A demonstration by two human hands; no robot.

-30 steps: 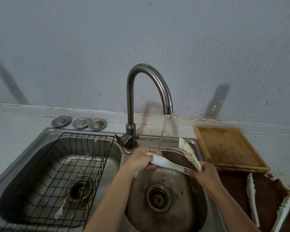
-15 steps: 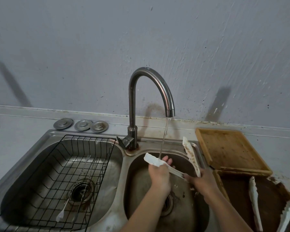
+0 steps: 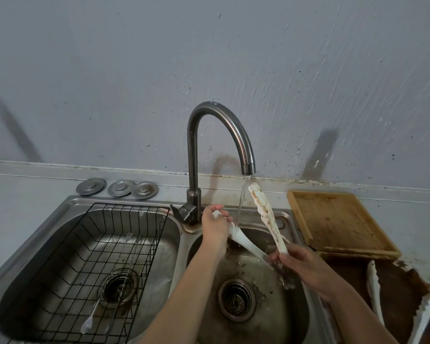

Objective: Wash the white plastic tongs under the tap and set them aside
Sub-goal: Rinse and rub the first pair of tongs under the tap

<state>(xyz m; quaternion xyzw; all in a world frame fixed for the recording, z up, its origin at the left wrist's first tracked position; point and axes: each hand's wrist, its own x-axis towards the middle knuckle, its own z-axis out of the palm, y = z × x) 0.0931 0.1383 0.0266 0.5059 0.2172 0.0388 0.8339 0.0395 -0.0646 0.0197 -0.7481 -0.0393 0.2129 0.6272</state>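
Note:
White plastic tongs [image 3: 265,214] with brown stains are spread in a V over the right sink bowl [image 3: 253,316]. My right hand [image 3: 301,264] grips them at the hinge end. My left hand [image 3: 215,225] is closed around the tip of the left arm. The right arm of the tongs points up, its tip beside the spout of the curved steel tap [image 3: 216,135]. Water [image 3: 241,202] runs down between the two arms onto the left one.
A black wire rack [image 3: 80,256] with thin utensils sits in the left bowl. Three metal drain covers [image 3: 117,187] lie behind it. A wooden board [image 3: 338,222] lies right of the sink, above a dark tray [image 3: 397,294] with another pair of white tongs [image 3: 375,291].
My left hand slid up the left arm of the tongs toward its tip. The tongs rose, so the right arm's tip now reaches the spout.

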